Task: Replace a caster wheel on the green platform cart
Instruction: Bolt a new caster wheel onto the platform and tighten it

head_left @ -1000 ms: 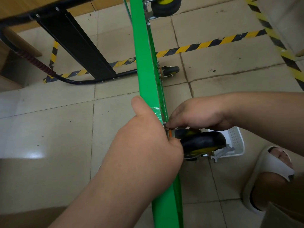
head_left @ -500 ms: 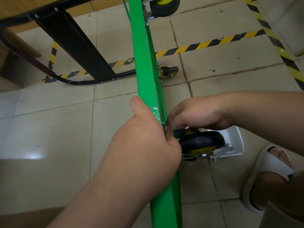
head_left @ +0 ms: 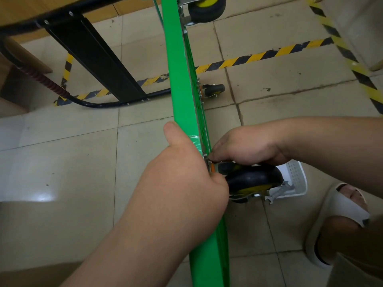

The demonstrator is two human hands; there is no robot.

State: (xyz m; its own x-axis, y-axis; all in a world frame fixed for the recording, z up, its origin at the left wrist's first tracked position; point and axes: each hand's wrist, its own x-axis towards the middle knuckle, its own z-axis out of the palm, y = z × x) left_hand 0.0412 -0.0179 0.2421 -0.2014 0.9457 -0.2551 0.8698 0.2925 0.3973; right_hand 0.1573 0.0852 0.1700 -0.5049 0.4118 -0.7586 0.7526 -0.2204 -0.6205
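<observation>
The green platform cart (head_left: 182, 96) stands on its edge, its deck running from top centre to bottom centre. My left hand (head_left: 182, 179) grips that edge, thumb on the left face and fingers curled over to the underside. A black caster wheel with a yellow hub (head_left: 252, 181) juts out to the right at the gripped spot. My right hand (head_left: 244, 150) lies just above this wheel, its fingertips pinching something small at the caster's mounting plate; what it pinches is hidden. Two more casters show further up: a caster (head_left: 213, 90) and a top caster (head_left: 207, 7).
A white plastic basket (head_left: 296, 179) sits on the tiled floor behind the wheel, with a metal wrench (head_left: 279, 191) leaning at its front. The cart's black handle frame (head_left: 93, 56) lies to the left. My sandalled foot (head_left: 339, 212) is at the right. Yellow-black tape (head_left: 259, 56) crosses the floor.
Almost nothing differs: both hands keep their places on the cart edge and the caster mount, with only a slight shift of the view.
</observation>
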